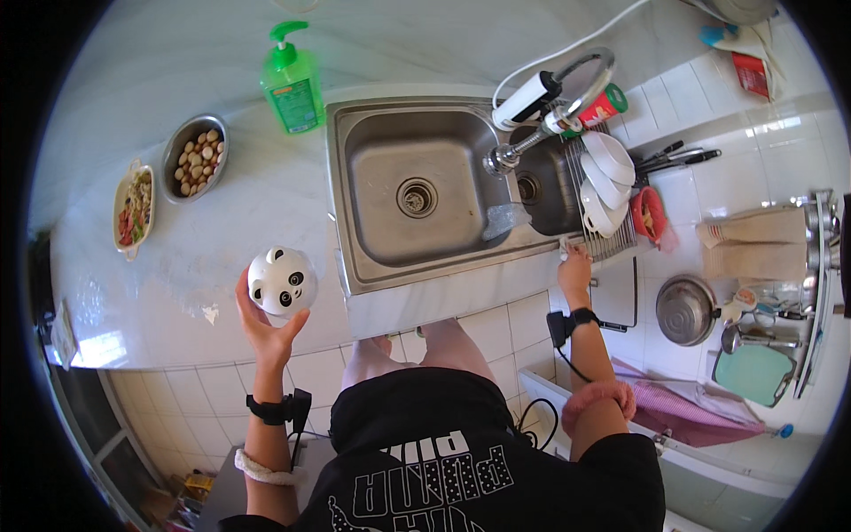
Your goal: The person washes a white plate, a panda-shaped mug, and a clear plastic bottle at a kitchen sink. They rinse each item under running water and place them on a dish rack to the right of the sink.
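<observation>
My left hand (271,334) is wrapped around a white panda-faced container (287,280), thumb on its near side. Something clear shows at its right side. I cannot tell whether it is lifted or rests on the marble-patterned counter (166,292). Farther right, my right hand (574,271) pinches a small crumpled white tissue or cloth (564,249) at the front rim of the stainless-steel double sink (425,266), beside the wire rack (602,251). A crumpled clear plastic piece (505,221) lies over the divider between the two basins.
A metal bowl of small round items (195,163) and a dish of mixed food (135,211) stand at the left. A green pump bottle (291,96) is behind. The faucet (525,143) arches over the sink. White bowls (606,183) lean on the rack by a red basket (648,214).
</observation>
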Available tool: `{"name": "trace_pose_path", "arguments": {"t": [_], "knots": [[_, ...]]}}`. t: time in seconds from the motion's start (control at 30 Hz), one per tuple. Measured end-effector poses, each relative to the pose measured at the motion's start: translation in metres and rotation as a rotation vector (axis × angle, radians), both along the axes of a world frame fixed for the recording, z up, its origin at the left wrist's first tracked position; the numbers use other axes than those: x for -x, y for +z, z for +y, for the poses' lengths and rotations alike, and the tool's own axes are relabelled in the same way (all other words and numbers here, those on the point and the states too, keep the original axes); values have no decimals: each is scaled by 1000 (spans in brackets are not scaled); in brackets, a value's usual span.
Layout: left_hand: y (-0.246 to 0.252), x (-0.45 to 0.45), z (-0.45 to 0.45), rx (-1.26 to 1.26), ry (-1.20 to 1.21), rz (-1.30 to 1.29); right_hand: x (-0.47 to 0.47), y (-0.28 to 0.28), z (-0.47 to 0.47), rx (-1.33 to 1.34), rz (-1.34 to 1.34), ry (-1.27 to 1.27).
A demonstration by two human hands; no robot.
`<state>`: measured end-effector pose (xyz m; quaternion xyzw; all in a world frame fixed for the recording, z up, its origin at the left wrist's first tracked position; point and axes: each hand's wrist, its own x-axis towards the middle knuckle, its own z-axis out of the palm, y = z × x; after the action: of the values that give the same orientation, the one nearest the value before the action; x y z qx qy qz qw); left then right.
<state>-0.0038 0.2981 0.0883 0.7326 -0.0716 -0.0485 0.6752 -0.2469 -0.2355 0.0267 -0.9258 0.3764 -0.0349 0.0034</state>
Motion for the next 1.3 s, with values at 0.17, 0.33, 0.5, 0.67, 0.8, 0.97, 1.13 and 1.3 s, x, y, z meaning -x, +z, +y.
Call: {"name": "trace_pose_path", "arguments": {"t": [0.17,0.33,0.5,0.67,0.8,0.97,1.13,1.3], "knots": [[6,-3,-8,36,-50,4,-14,-57,40,-101,-143,-260],[8,-7,-17,74,-96,36,-61,-20,155,-399,-71,190],[15,-6,-17,68,-77,-7,-130,29,149,-1067,-350,156],[21,-1,-7,163,-52,-18,-85,17,97,-334,-515,130],[14,4,0,123,-25,44,-3,-13,15,-172,-404,-295],[7,6,-4,83,-51,43,21,-55,-12,-208,-343,-274],[8,6,-22,71,-116,20,27,-33,37,-136,-136,66],[17,7,-41,88,-153,37,27,13,66,-292,-7,386]]}}
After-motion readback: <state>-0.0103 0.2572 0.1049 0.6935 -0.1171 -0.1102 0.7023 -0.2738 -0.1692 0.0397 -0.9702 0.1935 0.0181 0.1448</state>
